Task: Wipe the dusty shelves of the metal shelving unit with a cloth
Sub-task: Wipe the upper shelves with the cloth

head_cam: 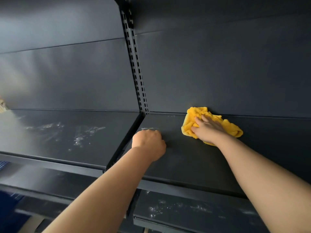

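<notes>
- yellow cloth (230, 127) lies bunched at the far edge of the right shelf (185, 160), touching the dark back panel (218, 73); right hand (208, 129) presses on it with fingers spread flat, not curled round it
- left hand (149, 142) rests on the same shelf, near its left edge, fingers curled into a fist with nothing seen in it
- left shelf (55, 142) carries pale dust smears (84, 133); slotted upright (137, 73) stands between the two bays
- lower shelf (210, 219), nearer, shows white specks too

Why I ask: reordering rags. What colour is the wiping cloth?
Yellow: the cloth, under the right hand, seen best in the head view.
</notes>
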### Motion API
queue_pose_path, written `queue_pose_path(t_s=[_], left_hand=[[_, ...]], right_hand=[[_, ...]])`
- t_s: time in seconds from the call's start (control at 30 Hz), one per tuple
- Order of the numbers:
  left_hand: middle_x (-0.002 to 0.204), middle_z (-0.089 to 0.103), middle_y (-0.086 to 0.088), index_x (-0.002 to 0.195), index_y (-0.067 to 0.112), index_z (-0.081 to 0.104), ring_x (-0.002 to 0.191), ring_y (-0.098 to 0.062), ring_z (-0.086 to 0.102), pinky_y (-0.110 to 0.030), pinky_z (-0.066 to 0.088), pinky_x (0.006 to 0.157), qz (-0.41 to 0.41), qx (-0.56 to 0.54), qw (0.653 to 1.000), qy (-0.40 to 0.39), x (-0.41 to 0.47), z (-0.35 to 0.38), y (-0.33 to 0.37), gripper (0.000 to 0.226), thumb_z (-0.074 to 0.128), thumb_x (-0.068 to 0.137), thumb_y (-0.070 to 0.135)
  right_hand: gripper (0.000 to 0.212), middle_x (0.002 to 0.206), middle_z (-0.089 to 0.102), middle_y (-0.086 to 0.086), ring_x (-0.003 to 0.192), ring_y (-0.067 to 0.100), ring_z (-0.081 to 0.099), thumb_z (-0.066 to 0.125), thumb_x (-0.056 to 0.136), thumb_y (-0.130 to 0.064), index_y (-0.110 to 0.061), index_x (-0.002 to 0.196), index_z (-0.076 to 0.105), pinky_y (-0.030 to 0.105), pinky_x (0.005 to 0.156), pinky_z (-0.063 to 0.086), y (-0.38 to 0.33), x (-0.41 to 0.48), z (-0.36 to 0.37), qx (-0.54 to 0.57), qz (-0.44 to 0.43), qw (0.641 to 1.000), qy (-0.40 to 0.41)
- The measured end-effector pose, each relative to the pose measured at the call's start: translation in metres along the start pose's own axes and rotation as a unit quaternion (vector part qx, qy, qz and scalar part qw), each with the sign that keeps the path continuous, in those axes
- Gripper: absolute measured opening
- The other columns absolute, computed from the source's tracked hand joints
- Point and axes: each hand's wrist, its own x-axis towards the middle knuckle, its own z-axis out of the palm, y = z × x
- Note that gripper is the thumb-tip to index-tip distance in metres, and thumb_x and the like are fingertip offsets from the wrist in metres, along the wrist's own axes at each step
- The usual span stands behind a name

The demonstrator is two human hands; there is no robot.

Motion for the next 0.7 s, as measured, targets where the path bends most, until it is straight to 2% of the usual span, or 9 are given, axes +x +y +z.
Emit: queue_pose_path(t_s=[0.1, 0.17, 0.27, 0.37, 0.57, 0.7], left_hand=[[0.111, 0.060, -0.006, 0.099, 0.015, 0.058, 0.106, -0.024, 0.053, -0.031, 0.037, 0.072, -0.016, -0.043, 0.999, 0.006, -0.003, 0.001, -0.021, 0.022, 0.041, 0.096, 0.030], [0.125, 0.054, -0.007, 0.115, 0.015, 0.057, 0.122, -0.024, 0.043, -0.035, 0.038, 0.089, -0.032, -0.024, 0.999, -0.011, -0.004, 0.008, -0.038, 0.030, 0.039, 0.099, 0.033], [0.140, 0.041, -0.014, 0.138, 0.007, 0.040, 0.134, -0.030, 0.031, -0.044, 0.031, 0.107, -0.101, -0.036, 0.992, -0.067, -0.004, 0.019, -0.064, 0.061, 0.030, 0.099, 0.052], [0.147, 0.034, -0.017, 0.146, 0.001, 0.028, 0.139, -0.032, 0.028, -0.043, 0.031, 0.111, -0.115, -0.067, 0.986, -0.101, -0.005, 0.022, -0.081, 0.078, 0.026, 0.096, 0.061], [0.162, 0.008, -0.013, 0.154, 0.004, 0.009, 0.149, -0.026, 0.006, -0.039, 0.018, 0.118, -0.067, -0.070, 0.989, -0.111, -0.010, 0.025, -0.097, 0.082, 0.023, 0.097, 0.061], [0.161, 0.009, -0.014, 0.153, 0.003, 0.011, 0.149, -0.027, 0.009, -0.041, 0.020, 0.118, -0.059, -0.066, 0.991, -0.098, -0.010, 0.032, -0.099, 0.081, 0.021, 0.097, 0.061]], right_hand=[[0.061, 0.162, -0.004, 0.000, 0.149, 0.024, 0.000, 0.019, 0.099, -0.049, -0.026, 0.154, 0.005, 0.043, 0.120, 0.005, -0.028, 0.011, 0.004, -0.006, -0.024, 1.000, -0.005], [0.062, 0.162, -0.004, 0.001, 0.149, 0.025, -0.001, 0.017, 0.099, -0.050, -0.026, 0.154, 0.003, 0.044, 0.120, 0.004, -0.044, 0.018, 0.007, -0.004, -0.026, 1.000, -0.009], [0.062, 0.162, -0.005, 0.000, 0.149, 0.024, -0.001, 0.016, 0.099, -0.050, -0.027, 0.154, 0.003, 0.044, 0.120, 0.003, -0.071, 0.025, 0.011, -0.008, -0.042, 0.999, -0.010], [0.060, 0.162, -0.006, -0.003, 0.149, 0.020, -0.004, 0.017, 0.099, -0.049, -0.029, 0.154, 0.004, 0.042, 0.119, 0.001, -0.104, 0.026, 0.015, -0.005, -0.080, 0.997, -0.019], [0.057, 0.162, -0.006, -0.007, 0.149, 0.017, -0.005, 0.020, 0.099, -0.051, -0.036, 0.153, 0.009, 0.040, 0.119, -0.001, -0.156, 0.024, 0.022, -0.003, -0.128, 0.991, -0.038], [0.054, 0.162, -0.004, -0.010, 0.149, 0.017, -0.004, 0.025, 0.097, -0.053, -0.042, 0.150, 0.018, 0.041, 0.119, -0.004, -0.159, 0.008, 0.021, 0.006, -0.148, 0.988, -0.048]])
